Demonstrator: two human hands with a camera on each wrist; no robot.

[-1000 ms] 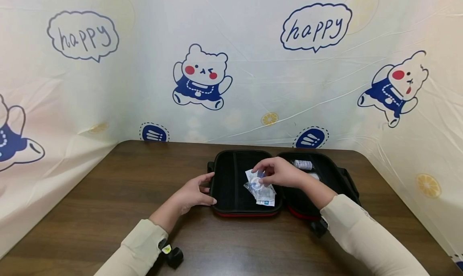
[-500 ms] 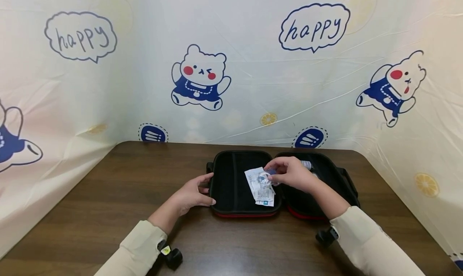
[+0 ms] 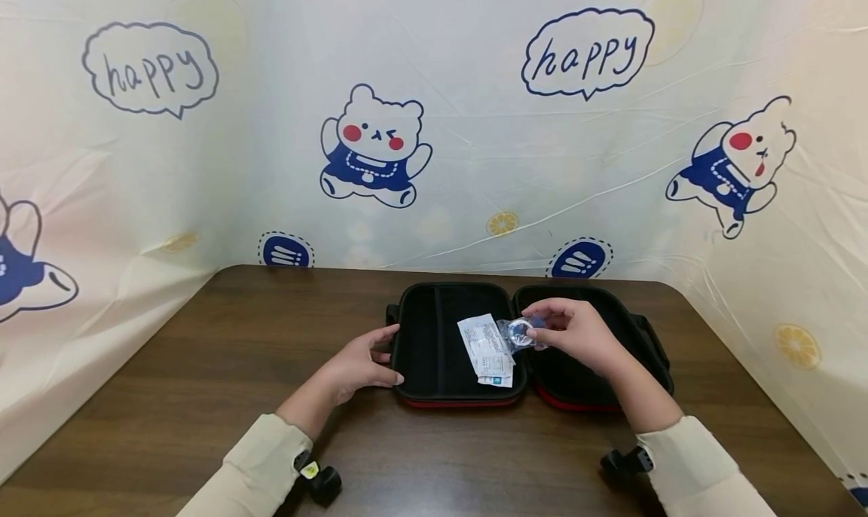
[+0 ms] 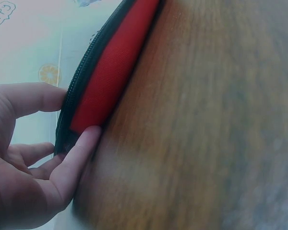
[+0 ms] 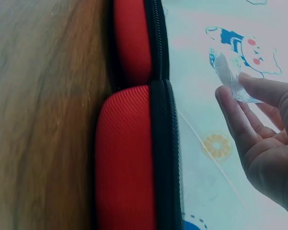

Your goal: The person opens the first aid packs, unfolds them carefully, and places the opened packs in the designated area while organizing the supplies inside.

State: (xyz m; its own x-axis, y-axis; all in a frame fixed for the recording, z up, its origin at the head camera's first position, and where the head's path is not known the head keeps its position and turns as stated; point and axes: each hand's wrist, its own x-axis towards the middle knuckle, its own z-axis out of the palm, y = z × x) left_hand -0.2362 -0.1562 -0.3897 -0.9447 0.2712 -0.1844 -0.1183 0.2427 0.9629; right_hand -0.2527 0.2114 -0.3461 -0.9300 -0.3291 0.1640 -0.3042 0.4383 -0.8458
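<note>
A black zip case with red sides lies open on the table, its left half point(image 3: 420, 351) and right half point(image 3: 600, 295) side by side. My left hand point(image 3: 356, 362) holds the left half's outer edge; in the left wrist view the thumb point(image 4: 84, 148) presses the red side while the index finger reaches the zipped rim. Between thumb and fingers, my right hand point(image 3: 579, 332) pinches a small clear plastic packet point(image 3: 518, 334) with something round and whitish inside, raised over the case's middle. White printed paper packets point(image 3: 484, 344) lie in the left half.
The brown wooden table point(image 3: 271, 328) extends on both sides of the case and in front of it. Behind stands a pale printed curtain point(image 3: 475, 163). A small black wrist camera point(image 3: 325, 485) hangs at the left sleeve, another point(image 3: 624, 463) at the right.
My right hand has lifted the clear packet off the white packets and carried it right, toward the case's hinge. The left hand stays at the case's edge.
</note>
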